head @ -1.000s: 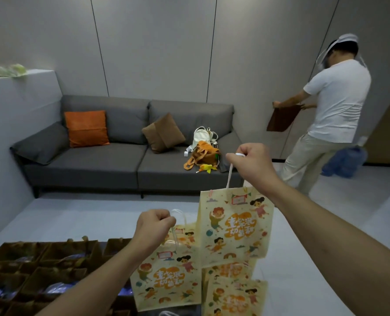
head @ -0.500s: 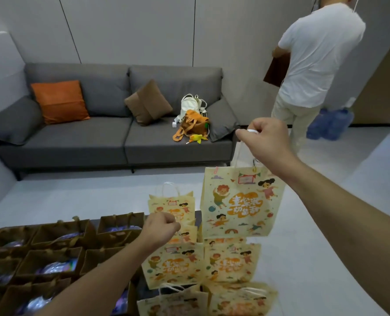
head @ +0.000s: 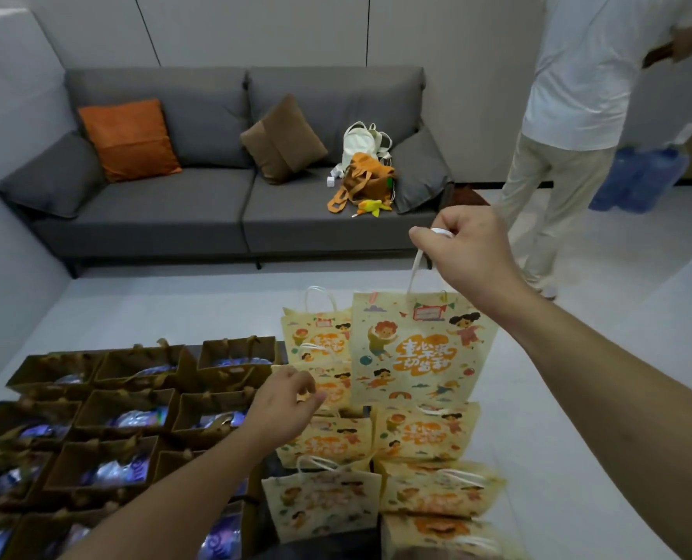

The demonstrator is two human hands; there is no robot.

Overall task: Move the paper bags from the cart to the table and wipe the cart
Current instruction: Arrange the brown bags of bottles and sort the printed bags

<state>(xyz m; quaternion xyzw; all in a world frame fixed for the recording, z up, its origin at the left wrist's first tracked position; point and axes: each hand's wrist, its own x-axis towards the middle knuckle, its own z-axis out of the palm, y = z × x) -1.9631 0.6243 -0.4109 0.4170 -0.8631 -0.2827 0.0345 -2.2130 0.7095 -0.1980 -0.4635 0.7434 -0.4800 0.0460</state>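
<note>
My right hand grips the white handle of a cream paper bag printed with cartoon children, and the bag hangs free above the others. Several matching cream bags stand in rows below it on a dark surface. My left hand is low among these bags with its fingers curled, thumb and forefinger close together. Whether a handle is still between them is hidden.
Several open brown paper bags with shiny blue contents fill the left side. A grey sofa with cushions and bags stands behind. A person in a white shirt stands at the right by blue water bottles. Pale floor lies to the right.
My left hand has come down from chest height, lowering its cream bag among the standing ones. My right hand stays raised with its bag. My view has tilted down; the person stepped right.
</note>
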